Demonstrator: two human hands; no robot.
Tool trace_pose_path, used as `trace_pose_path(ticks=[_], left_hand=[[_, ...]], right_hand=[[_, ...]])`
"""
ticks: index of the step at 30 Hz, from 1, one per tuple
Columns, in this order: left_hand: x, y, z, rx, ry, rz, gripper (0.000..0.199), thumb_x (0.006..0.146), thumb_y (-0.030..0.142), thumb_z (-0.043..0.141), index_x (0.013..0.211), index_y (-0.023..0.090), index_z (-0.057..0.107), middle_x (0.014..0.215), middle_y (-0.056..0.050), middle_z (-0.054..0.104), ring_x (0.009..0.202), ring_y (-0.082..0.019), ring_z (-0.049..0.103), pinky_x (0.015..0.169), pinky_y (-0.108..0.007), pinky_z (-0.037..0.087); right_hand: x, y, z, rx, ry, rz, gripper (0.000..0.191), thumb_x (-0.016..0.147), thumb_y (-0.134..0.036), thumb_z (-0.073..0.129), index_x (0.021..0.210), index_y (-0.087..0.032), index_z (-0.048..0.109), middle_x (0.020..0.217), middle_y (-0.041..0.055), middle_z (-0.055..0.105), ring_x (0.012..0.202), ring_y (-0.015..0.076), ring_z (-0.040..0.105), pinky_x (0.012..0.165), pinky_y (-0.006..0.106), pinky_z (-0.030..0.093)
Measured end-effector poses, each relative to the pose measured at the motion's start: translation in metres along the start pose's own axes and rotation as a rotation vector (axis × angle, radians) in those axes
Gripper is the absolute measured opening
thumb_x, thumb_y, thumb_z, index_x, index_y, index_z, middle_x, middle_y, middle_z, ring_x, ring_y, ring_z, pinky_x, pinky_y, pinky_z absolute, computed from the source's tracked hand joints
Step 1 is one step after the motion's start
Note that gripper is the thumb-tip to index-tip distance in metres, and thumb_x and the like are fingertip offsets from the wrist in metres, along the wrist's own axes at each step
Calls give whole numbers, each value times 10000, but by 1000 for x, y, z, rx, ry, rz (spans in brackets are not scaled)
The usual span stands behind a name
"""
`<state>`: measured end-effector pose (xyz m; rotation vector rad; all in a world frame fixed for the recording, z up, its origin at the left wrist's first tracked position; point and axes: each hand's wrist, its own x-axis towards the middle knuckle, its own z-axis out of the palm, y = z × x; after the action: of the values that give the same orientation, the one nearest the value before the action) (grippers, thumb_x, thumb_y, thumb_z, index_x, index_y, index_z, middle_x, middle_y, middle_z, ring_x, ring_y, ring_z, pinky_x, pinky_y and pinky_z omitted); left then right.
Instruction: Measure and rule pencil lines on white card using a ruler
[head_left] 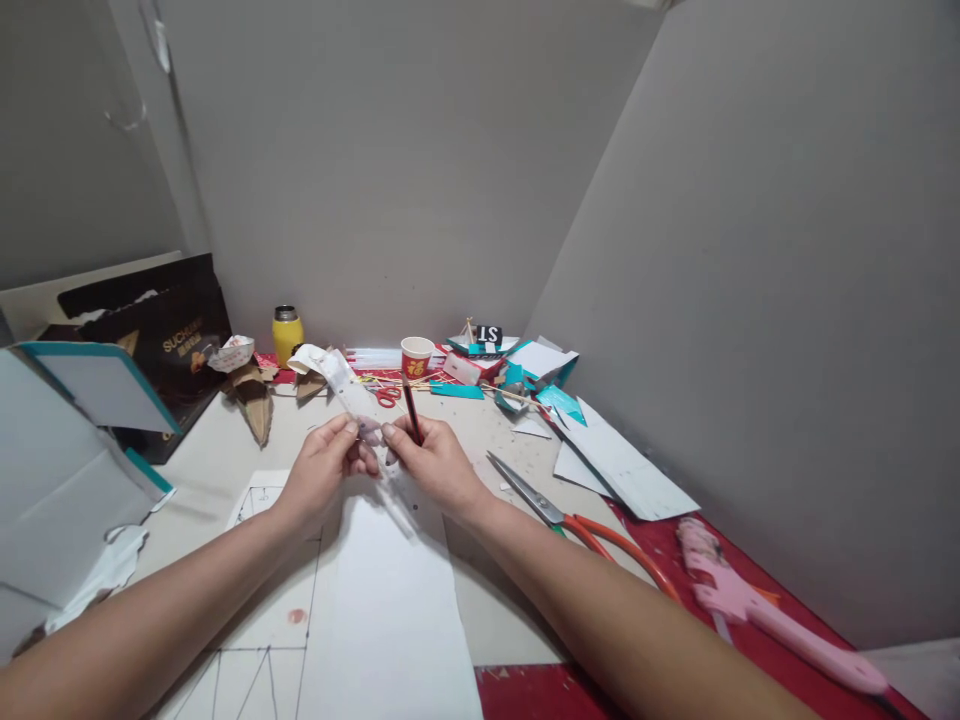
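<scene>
My left hand [330,455] is closed, its thumb and fingers pinching a clear plastic strip [343,382] that looks like a ruler. This strip slants from the upper left down toward a white sheet [397,610]. Just beside it, my right hand [431,460] grips a dark pencil [411,408] that points upward. The right thumb and fingertips also meet the clear strip. Below both hands lies the white sheet, on which a small dark dot shows. To its left is a paper with drawn lines [262,600], partly covered by my left forearm.
Large orange-handled scissors [551,510] lie right of my right hand. A pink glue gun [780,620] rests on the red surface at far right. Behind stand a yellow bottle [287,338] and a paper cup [417,360]. Small red scissors [388,397] and cardboard scraps [615,455] lie around.
</scene>
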<state>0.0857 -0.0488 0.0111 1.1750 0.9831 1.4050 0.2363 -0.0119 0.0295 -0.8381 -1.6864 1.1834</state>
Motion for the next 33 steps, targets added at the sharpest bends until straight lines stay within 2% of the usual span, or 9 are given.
trace_pose_path(ticks=[8, 19, 28, 33], left_hand=[[1, -3, -1, 43, 63, -13, 280, 933, 425, 564, 927, 150, 618, 782, 16, 618, 602, -98, 573, 573, -266, 511], [3, 0, -3, 45, 26, -23, 265, 931, 408, 570, 982, 151, 619, 850, -3, 637, 655, -112, 598, 607, -284, 527], [-1, 0, -2, -11, 75, -37, 253, 928, 396, 578, 976, 151, 620, 852, -3, 637, 663, -114, 601, 618, -290, 532], [-1, 2, -1, -42, 93, -31, 232, 925, 370, 589, 999, 152, 616, 866, -3, 635, 665, -112, 598, 612, -284, 531]], right_hand=[[-4, 0, 3, -14, 18, -32, 342, 779, -460, 608, 593, -203, 480, 529, -32, 498, 515, 111, 431, 519, 242, 367], [-4, 0, 4, -25, 52, -45, 353, 787, -481, 598, 598, -196, 511, 527, -29, 496, 504, 112, 416, 514, 250, 352], [0, 3, 0, 6, 123, -44, 363, 790, -508, 608, 631, -197, 511, 536, -30, 501, 506, 113, 428, 505, 243, 367], [0, 4, 0, 16, 92, -29, 367, 782, -516, 614, 630, -195, 520, 525, -34, 505, 487, 108, 424, 494, 240, 361]])
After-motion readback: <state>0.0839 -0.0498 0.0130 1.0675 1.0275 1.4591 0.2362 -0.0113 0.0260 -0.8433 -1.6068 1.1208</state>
